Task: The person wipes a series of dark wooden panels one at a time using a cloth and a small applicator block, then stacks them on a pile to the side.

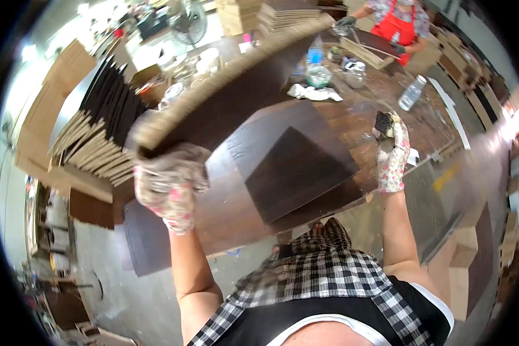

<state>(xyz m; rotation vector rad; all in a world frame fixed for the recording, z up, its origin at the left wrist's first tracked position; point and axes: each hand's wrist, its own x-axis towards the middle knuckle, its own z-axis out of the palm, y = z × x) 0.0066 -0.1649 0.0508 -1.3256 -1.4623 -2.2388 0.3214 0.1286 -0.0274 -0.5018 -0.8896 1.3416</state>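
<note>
My left hand point(170, 187), in a floral glove, grips the near end of a wooden panel point(242, 92) with a dark face and a pale raw edge. The panel is raised and tilted over the table, blurred by motion. Greyish cloth-like material shows around these fingers. At the right, my right hand point(394, 155), also gloved, pinches a small black sponge point(383, 122) above the tabletop. Between the hands, a dark brown board point(300, 173) lies on the worktable point(369, 167) near its front edge.
Dark boards with pale edges point(101, 121) stand stacked at the left. A clear bottle point(412, 93), a jar point(354, 75) and a white cloth point(314, 92) sit on the table. Across it, a co-worker in a red apron point(395, 29) handles a wooden frame point(369, 52).
</note>
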